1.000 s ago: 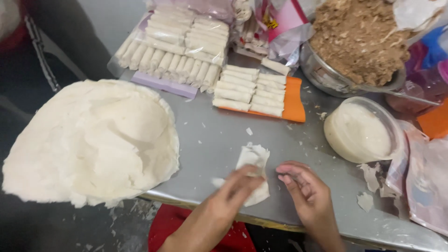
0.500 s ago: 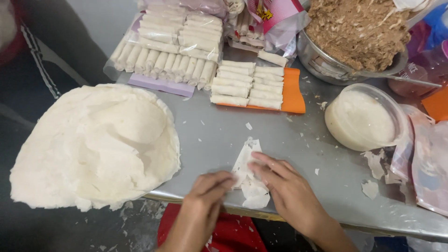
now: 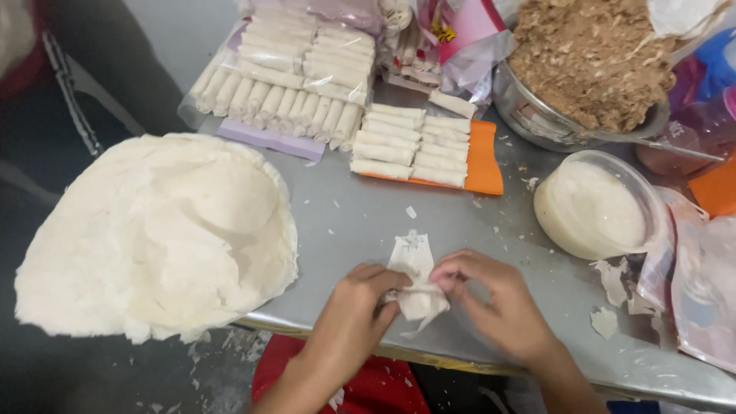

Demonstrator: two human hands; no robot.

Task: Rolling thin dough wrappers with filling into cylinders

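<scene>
Both hands (image 3: 429,307) now pinching wrapper (image 3: 414,280)

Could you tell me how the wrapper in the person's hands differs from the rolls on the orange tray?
The wrapper is a single piece, partly folded with loose, ragged edges, pinched between the left hand and right hand; the rolls are many, tightly closed, even cylinders. The wrapper lies at the near table edge; the rolls lie stacked in rows on the orange tray, untouched. Both look the same pale white.

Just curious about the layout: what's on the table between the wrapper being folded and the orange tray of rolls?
Only bare metal table with small white scraps lies between the wrapper and the orange tray, in the head view.
</scene>
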